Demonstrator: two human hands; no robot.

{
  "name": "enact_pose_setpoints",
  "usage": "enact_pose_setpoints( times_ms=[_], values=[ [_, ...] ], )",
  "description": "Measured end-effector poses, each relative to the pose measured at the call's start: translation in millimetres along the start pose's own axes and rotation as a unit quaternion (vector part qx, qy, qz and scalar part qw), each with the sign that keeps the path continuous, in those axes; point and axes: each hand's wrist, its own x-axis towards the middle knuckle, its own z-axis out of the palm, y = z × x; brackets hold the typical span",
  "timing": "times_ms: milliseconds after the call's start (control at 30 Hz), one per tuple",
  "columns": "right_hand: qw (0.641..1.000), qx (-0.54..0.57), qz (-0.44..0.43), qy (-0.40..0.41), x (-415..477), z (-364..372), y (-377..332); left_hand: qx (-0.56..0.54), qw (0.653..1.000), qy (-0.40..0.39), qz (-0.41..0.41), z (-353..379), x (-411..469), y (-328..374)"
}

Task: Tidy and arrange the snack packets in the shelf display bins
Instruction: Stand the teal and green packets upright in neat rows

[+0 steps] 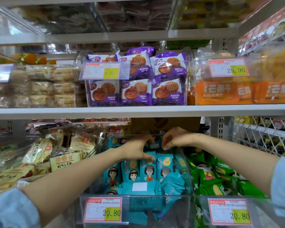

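Head view put me in front of a shop shelf (138, 111), with both arms stretched into the middle clear bin (187, 167) on the lower level. My left hand (136, 150) and right hand (176, 139) met at the back of that bin, over one teal packet (155, 146) with a white label. The left thumb lay under it and the left fingers curled over its top. The right fingers were bent down with their tips on its other end, so both hands were gripping it, though that spot was blurred.

Below the hands a row of teal packets (148, 171) stood upright, printed sides toward me, and more lay flat and jumbled against the bin's front wall. A price tag (103, 209) reading 20.80 was fixed to that front.

Green packets (212, 175) filled the bin just to the right, and cream packets (39, 152) were heaped loosely in the one to the left. On the level above, purple packets (135, 91) stood stacked in their own bin, beside orange packets (220, 92).
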Motion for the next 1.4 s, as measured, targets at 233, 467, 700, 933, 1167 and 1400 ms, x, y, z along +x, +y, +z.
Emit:
enact_pose_setpoints(
  times_ms=[233, 467, 700, 933, 1167, 1400],
  values=[
    [0.986, 0.092, -0.031, 0.137, 0, -13, 5, 0.007, 0.997, 0.06, -0.051, -14, 16, -12],
    [0.999, -0.028, 0.031, 0.033, 25, -9, 12, 0.025, 0.996, 0.064, -0.058, -36, 10, -26],
    [0.995, -0.097, 0.029, -0.006, 39, 4, 8, 0.031, 0.999, 0.023, -0.037, -47, -13, -26],
    [0.993, -0.11, -0.02, 0.033, 11, -2, -11, 0.043, 0.999, -0.027, 0.014, -37, -37, -8],
    [0.988, -0.055, -0.119, -0.077, -51, -9, -34, -0.085, 0.986, -0.134, 0.055, -20, -53, 16],
    [0.948, -0.192, -0.039, -0.251, -61, -5, -55, -0.087, 0.979, -0.173, 0.062, 0, -44, 16]
  ],
)
